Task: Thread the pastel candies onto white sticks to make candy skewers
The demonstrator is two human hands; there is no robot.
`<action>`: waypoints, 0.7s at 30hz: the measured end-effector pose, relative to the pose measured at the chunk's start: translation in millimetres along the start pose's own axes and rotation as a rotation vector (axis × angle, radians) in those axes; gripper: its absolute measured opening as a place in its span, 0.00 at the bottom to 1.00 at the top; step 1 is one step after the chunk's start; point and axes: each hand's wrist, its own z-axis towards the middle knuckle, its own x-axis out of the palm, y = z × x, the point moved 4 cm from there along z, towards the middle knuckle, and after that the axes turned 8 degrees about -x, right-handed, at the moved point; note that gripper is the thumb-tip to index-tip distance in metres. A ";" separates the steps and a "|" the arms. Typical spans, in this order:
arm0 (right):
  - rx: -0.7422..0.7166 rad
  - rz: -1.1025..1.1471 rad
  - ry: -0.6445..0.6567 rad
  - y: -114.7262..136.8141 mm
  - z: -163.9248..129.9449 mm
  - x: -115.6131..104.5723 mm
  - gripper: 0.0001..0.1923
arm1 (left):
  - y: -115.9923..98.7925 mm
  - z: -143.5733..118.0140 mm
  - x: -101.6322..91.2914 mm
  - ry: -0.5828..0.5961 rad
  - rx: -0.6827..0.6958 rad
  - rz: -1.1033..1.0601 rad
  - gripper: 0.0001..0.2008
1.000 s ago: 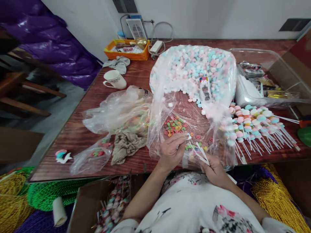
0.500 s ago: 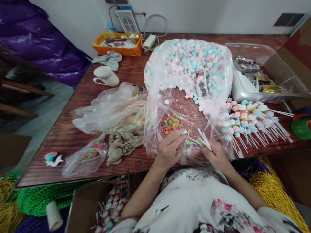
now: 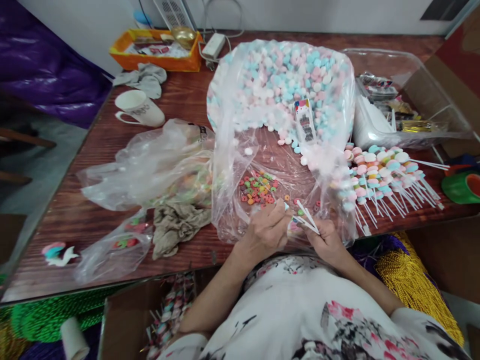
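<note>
My left hand is closed in a pinch, with a small pale blue marshmallow showing at its fingertips. Several thin white sticks fan out from my right hand, which is closed around their lower ends. One stick points across toward the left fingers; whether it enters the marshmallow is too small to tell. Beneath both hands lies a clear plastic bag. Its far part is full of pink, white and blue marshmallows. Colourful ring-shaped pieces lie in a small pile just beyond my left hand.
Sticks threaded with marshmallows lie heaped at the right, by a clear tub and a green tape roll. Leftward are a crumpled cloth, a plastic bag, a white mug and an orange tray.
The view has shifted, so the table's contents sit further left and slightly higher. My left hand has come nearer the sticks in my right hand, the marshmallow still in its pinch.
</note>
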 end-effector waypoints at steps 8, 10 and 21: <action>0.012 0.029 -0.046 -13.2 -7.5 13.2 0.10 | -26.7 -13.6 18.5 0.096 -0.052 -0.432 0.14; 0.045 0.012 -0.127 -18.3 -6.7 2.4 0.10 | -14.2 -16.7 13.0 0.042 -0.150 -0.506 0.16; 0.131 0.028 -0.260 -46.5 -23.2 -14.4 0.18 | 26.5 -23.5 42.4 0.445 -0.362 -0.163 0.08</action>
